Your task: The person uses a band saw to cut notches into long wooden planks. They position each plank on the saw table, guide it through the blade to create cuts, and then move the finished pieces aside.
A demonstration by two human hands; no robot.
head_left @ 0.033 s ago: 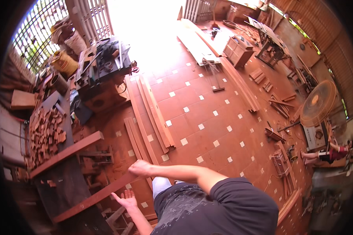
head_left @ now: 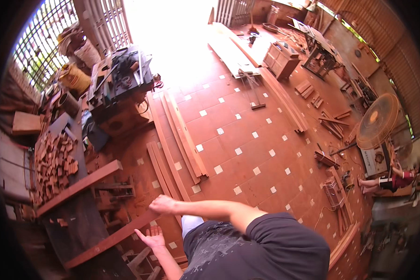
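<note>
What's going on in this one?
A person in a dark shirt is at a wooden beam in a workshop. The right hand is closed at the beam's near end, though its exact grip is unclear. The left hand is open beside the beam, palm up. The beam's far part lies across a dark bench, with a second beam and a pile of small wood blocks farther along.
</note>
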